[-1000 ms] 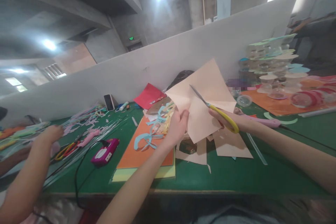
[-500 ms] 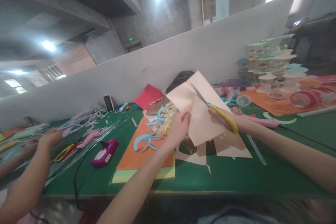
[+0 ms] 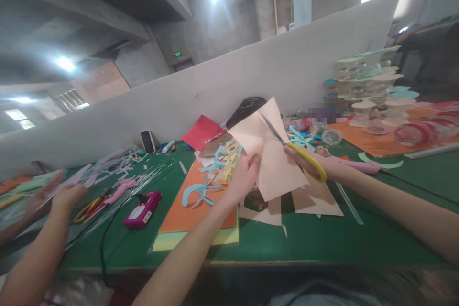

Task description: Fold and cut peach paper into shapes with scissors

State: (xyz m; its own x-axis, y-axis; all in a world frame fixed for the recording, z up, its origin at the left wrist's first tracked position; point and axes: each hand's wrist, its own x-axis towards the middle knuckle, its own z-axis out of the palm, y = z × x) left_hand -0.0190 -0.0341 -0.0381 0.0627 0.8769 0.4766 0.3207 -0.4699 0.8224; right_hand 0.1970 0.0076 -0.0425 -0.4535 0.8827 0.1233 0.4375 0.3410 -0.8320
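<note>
Pinching pale peach paper sheet (image 3: pixel 281 174) in nearly closed left hand (image 3: pixel 245 174), gripping yellow-handled metal scissors (image 3: pixel 304 154) in curled right hand (image 3: pixel 305 163); for clean cutting, hold sheet taut.

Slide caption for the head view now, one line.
Over a green table, the left hand grips beige paper; the right hand holds scissors, blades at the paper.

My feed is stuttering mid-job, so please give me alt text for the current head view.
The right hand holds yellow-handled scissors at a peach paper sheet gripped by the left hand. Orange card and blue paper strips lie nearby on a green table; another person's hand shows at left.
</note>
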